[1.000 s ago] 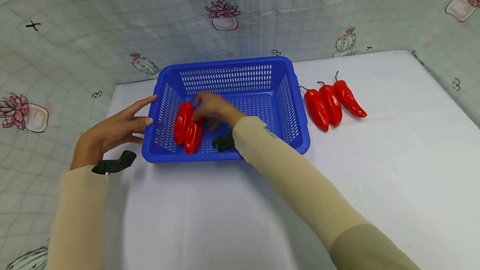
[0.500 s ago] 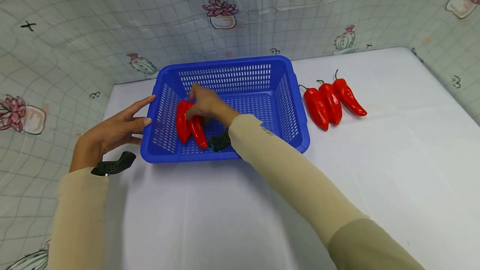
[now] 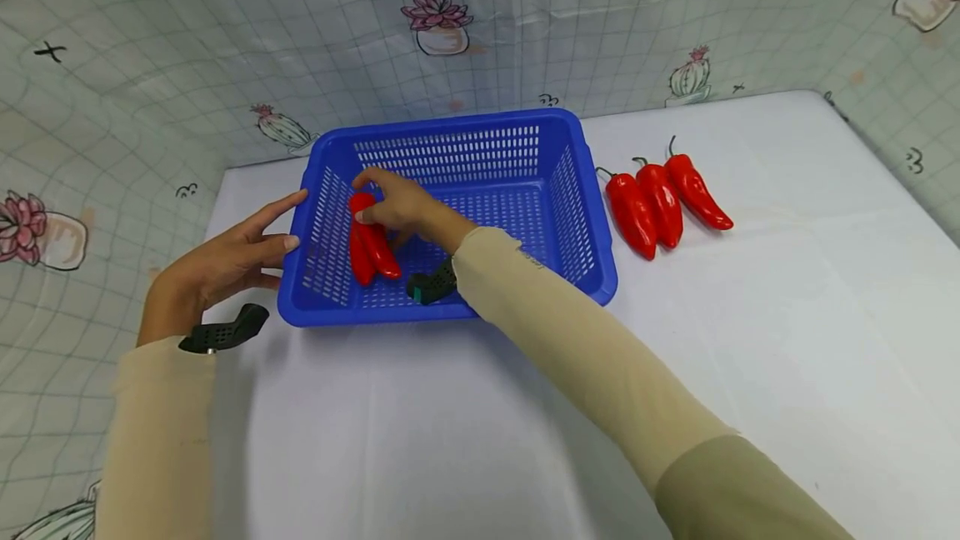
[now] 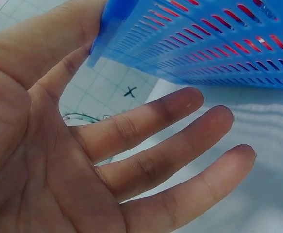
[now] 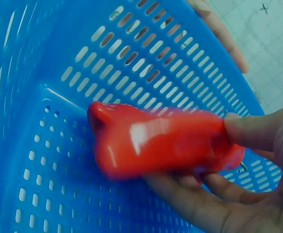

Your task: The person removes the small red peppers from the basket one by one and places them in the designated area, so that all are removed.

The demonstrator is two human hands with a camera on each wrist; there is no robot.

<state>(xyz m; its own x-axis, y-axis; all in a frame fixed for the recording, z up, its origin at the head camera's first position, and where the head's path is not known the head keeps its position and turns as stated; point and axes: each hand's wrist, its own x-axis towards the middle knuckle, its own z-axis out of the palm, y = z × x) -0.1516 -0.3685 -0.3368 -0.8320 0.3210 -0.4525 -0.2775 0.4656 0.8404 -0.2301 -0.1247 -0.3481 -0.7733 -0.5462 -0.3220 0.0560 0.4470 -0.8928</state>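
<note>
A blue plastic basket (image 3: 450,313) with slotted walls stands on the white table. Inside its left part, my right hand (image 3: 401,205) grips a shiny red pepper (image 3: 377,247) between thumb and fingers. In the right wrist view the held pepper (image 5: 161,143) looks blurred, with the thumb on top and other fingers beneath. Another red pepper (image 3: 361,258) lies partly hidden behind it in the basket. My left hand (image 3: 232,261) rests its thumb and index finger against the basket's left rim. The left wrist view shows that hand's (image 4: 132,150) other fingers extended and apart, holding nothing.
Three red peppers (image 3: 632,215) with curled stems lie side by side on the table, right of the basket. A patterned cloth (image 3: 525,32) with cactus drawings hangs behind and beside the white table (image 3: 420,432).
My right hand has moved slightly left and taken hold of a pepper, shifting it leftward over its neighbour. The left hand keeps its place at the rim.
</note>
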